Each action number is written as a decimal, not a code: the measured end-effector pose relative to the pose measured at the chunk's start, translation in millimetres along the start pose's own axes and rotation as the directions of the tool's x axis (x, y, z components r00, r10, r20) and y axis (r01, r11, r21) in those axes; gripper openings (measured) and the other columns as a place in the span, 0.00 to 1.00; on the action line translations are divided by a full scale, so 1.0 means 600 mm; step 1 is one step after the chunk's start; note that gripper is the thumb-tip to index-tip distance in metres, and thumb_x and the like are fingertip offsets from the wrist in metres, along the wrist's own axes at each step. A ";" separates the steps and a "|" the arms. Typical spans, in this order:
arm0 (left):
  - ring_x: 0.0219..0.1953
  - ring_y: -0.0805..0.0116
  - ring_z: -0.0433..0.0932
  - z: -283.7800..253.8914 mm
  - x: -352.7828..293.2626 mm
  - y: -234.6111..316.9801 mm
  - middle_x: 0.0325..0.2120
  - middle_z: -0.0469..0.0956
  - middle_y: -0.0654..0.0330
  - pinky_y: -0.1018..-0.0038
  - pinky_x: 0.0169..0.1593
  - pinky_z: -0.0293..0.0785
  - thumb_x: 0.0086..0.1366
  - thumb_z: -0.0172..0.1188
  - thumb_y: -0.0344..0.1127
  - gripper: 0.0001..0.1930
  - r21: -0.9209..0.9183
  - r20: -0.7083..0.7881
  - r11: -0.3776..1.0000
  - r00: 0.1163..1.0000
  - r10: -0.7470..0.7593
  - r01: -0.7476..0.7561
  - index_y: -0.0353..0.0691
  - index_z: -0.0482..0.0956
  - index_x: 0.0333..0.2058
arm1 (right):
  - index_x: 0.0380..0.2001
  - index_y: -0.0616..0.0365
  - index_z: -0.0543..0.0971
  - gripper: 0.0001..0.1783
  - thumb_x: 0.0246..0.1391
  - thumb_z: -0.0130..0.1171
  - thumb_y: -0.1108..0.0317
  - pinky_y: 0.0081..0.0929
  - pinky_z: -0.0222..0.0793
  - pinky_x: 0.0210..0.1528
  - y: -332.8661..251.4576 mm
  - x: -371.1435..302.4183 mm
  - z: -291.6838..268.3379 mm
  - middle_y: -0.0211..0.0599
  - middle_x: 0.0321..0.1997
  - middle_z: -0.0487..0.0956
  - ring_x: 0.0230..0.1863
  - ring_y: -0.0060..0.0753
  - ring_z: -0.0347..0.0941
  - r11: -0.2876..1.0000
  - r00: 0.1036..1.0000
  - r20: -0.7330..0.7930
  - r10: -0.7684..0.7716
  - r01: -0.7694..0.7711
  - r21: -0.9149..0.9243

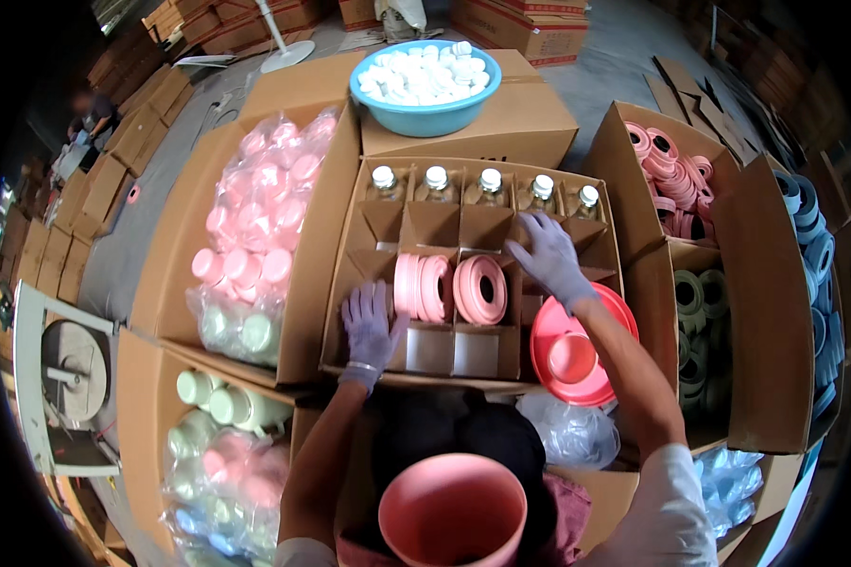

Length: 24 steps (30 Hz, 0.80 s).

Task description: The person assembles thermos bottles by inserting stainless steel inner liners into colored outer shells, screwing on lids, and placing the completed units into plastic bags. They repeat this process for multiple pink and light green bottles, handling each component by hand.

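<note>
Before me stands a cardboard box with dividers [335,321]. Clear bottles with white caps [490,186] stand upright in its far row. Two stacks of pink rings [424,287] sit side by side in the cells nearer me. My left hand [369,326], in a pale purple glove, rests with fingers spread at the box's left side, beside the left ring stack. In a matching glove, my right hand [550,253] reaches over the right-hand cells, fingers apart, close below the bottles. Nothing shows in either hand. Under my right forearm lies a red-pink dish [548,373] with a pink cup [573,357].
A blue basin [416,119] of white caps stands on a carton beyond. Boxes of bagged pink bottles [265,203] and green jars [232,406] flank my left. Boxes of pink [669,170], green [695,302] and blue rings [818,274] stand right. A pink tub [452,506] is nearest me.
</note>
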<state>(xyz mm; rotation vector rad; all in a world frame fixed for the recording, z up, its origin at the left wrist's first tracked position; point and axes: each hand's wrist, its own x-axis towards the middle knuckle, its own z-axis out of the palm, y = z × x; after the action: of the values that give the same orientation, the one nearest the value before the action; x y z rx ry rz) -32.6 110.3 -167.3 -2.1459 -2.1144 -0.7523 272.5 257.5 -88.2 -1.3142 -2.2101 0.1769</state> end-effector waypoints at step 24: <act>0.65 0.51 0.58 -0.043 0.002 0.061 0.63 0.60 0.50 0.51 0.68 0.52 0.60 0.65 0.39 0.37 -0.641 -0.049 0.755 0.975 -0.218 0.137 0.33 0.59 0.64 | 0.45 0.54 0.73 0.19 0.57 0.58 0.54 0.25 0.72 0.34 0.025 0.062 -0.181 0.35 0.36 0.77 0.32 0.25 0.73 0.494 0.808 0.018 0.589 -0.377 0.784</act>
<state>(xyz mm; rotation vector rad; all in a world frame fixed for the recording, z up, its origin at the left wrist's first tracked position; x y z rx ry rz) -5.8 99.8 -132.6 -2.0682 -2.2361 -1.8018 327.4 278.9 11.5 -1.2994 -1.2012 0.9929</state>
